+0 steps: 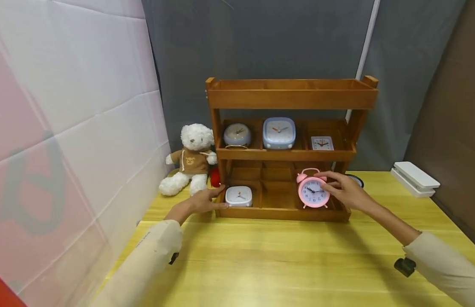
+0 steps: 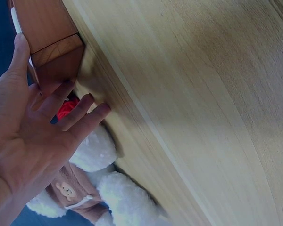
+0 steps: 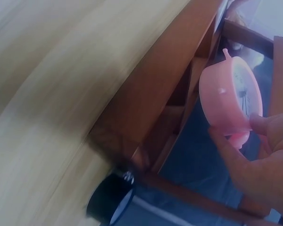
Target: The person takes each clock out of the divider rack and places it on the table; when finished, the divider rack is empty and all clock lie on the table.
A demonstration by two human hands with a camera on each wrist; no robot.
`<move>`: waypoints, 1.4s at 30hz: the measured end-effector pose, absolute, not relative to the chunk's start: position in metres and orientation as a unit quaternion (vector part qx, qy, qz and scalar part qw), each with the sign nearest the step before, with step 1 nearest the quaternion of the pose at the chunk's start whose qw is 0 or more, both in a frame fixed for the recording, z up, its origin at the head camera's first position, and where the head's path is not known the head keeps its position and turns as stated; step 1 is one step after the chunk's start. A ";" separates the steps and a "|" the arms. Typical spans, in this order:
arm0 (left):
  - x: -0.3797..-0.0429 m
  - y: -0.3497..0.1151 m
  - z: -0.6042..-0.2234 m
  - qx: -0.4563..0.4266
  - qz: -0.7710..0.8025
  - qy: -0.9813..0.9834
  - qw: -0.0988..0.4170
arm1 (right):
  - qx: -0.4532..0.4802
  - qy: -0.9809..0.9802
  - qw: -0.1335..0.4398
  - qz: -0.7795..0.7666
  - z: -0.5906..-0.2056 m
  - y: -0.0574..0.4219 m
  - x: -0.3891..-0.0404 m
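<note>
A pink twin-bell alarm clock (image 1: 313, 192) is upright at the right compartment of the wooden shelf's (image 1: 283, 214) bottom tier. My right hand (image 1: 346, 192) pinches its right side between thumb and fingers; the right wrist view shows the pink alarm clock (image 3: 228, 94) tilted in that grip. At the shelf's lower left corner is my left hand (image 1: 202, 201), its thumb by the front edge and its other fingers extended along the side. Just right of this hand, a white alarm clock (image 1: 238, 196) sits in the bottom left compartment.
On the middle tier stand a round clock (image 1: 237, 134), a blue square clock (image 1: 279, 133) and a small white square clock (image 1: 322, 143). A white teddy bear (image 1: 193, 160) sits left of the shelf, beside a red object (image 1: 215, 176). White boxes (image 1: 415, 179) lie at the right; a dark round object (image 1: 355, 180) is behind my right hand.
</note>
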State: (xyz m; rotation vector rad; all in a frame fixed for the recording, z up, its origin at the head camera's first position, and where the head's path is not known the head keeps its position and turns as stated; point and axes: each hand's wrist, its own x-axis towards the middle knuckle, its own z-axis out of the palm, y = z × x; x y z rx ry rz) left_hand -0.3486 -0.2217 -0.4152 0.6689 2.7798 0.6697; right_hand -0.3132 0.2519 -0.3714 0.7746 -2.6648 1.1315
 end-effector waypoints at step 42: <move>-0.348 -0.224 -0.418 0.237 0.256 0.932 0.102 | 0.177 -0.918 0.103 0.340 -0.398 0.416 -0.306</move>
